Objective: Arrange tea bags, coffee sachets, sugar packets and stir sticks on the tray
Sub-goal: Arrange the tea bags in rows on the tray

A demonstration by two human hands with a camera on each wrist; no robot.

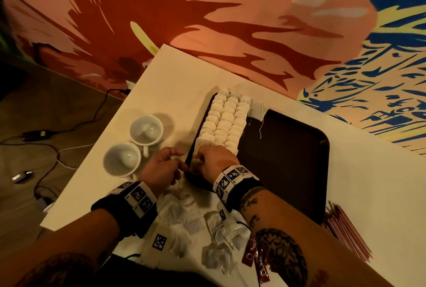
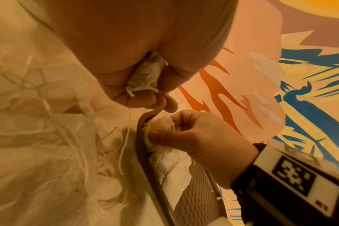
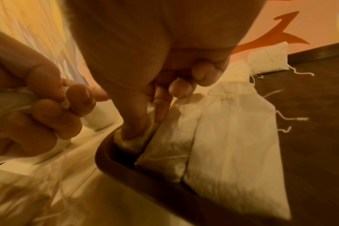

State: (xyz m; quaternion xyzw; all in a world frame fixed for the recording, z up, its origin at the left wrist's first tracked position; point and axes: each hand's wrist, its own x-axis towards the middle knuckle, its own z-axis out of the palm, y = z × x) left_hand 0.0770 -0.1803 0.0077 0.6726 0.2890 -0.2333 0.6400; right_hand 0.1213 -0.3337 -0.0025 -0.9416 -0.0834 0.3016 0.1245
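**A:** Where are the hands sitting, and what are they holding?

**B:** Both are working at the near left corner of the dark tray [image 1: 299,148]. The right hand [image 1: 213,160] is pinching a tea bag [image 3: 130,140] between thumb and forefinger and pressing it down just inside the tray's rim, at the near end of the leftmost row. The left hand [image 1: 161,169] is hovering just beside it, outside the rim, its fingers curling round a second, crumpled tea bag [image 2: 143,76].

**A:** Which way is the slot lying from the grip?

**B:** Directly under the right fingertips [image 3: 133,131]. The rows of tea bags [image 1: 223,123] are running lengthwise away from the person, three of them side by side, touching. The pinched bag seems to be lining up with that long axis. The right hand is the nearer one to the gap.

**A:** What is the tray holding otherwise?

**B:** One stray tea bag [image 1: 257,111] is lying at the far end beside the rows; the rest of the tray floor is showing bare. Loose tea bags [image 1: 221,229] are piling on the table near the wrists, with red sachets [image 1: 253,254] and red stir sticks [image 1: 345,233] waiting off the tray. Two white cups [image 1: 133,146] are standing to the left, holding nothing that I can make out.
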